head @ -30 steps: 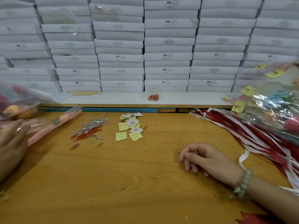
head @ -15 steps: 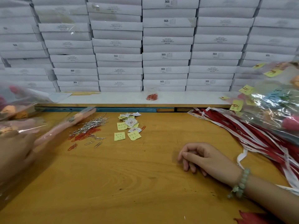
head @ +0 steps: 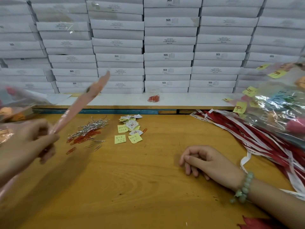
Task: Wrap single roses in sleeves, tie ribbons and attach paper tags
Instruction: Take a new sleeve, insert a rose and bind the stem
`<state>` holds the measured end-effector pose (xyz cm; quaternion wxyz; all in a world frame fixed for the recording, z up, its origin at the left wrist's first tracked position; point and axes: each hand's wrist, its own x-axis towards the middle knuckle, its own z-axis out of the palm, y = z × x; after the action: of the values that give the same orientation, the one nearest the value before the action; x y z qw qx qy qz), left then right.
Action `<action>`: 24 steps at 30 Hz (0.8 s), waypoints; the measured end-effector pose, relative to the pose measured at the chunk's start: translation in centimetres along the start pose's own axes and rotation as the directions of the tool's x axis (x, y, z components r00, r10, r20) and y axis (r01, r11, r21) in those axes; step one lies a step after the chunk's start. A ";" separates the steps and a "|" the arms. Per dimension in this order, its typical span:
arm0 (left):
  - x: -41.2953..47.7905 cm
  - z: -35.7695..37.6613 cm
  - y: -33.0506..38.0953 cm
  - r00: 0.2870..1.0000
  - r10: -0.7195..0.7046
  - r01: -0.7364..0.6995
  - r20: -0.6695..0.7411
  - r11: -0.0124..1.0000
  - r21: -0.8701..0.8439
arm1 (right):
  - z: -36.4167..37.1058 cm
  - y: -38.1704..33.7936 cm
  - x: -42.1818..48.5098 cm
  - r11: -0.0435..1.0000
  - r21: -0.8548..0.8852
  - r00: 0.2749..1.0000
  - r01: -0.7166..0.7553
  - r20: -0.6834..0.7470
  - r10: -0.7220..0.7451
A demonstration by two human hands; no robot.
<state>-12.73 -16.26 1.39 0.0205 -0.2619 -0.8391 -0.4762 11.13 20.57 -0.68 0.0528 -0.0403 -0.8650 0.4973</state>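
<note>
Nearest the camera, on wooden table (head: 132, 187), right hand (head: 208, 162) rests w/ fingers loosely curled, holding nothing (bead bracelet (head: 244, 189) at wrist). Left hand (head: 28, 146) grips lower end of pink sleeve (head: 82, 103), angled up & to the right above table; blurred. Mid-table: paper clips (head: 87, 131), paper tags (head: 130, 129); red/white ribbons (head: 264, 142) at right, wrapped roses (head: 280, 109) over them. Rear: stacked white boxes (head: 168, 47).
</note>
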 end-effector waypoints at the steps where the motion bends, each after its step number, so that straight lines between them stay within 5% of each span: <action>1: -0.8 1.2 1.2 1.000 0.007 -0.007 0.001 0.997 -0.077 | 0.0 0.0 0.0 1.000 0.000 1.000 0.001 0.001 -0.001; 7: -5.3 9.9 8.1 0.978 0.116 -0.008 0.170 0.846 -0.533 | 0.0 -0.1 -0.2 1.000 -0.011 1.000 0.001 0.005 -0.001; 12: -6.0 15.3 9.9 0.966 0.041 0.110 0.255 0.827 -0.551 | 0.0 -0.2 -0.2 1.000 -0.003 1.000 -0.003 0.005 0.003; 24: -5.8 17.4 9.3 0.964 0.022 0.136 0.265 0.814 -0.565 | 0.1 -0.8 0.0 0.991 0.116 0.995 -0.065 0.078 0.056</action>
<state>0.28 -0.79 -2.46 -0.1841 -0.2900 -0.6575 -0.6706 11.10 20.15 -0.06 0.0078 -0.0448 -0.8337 0.5503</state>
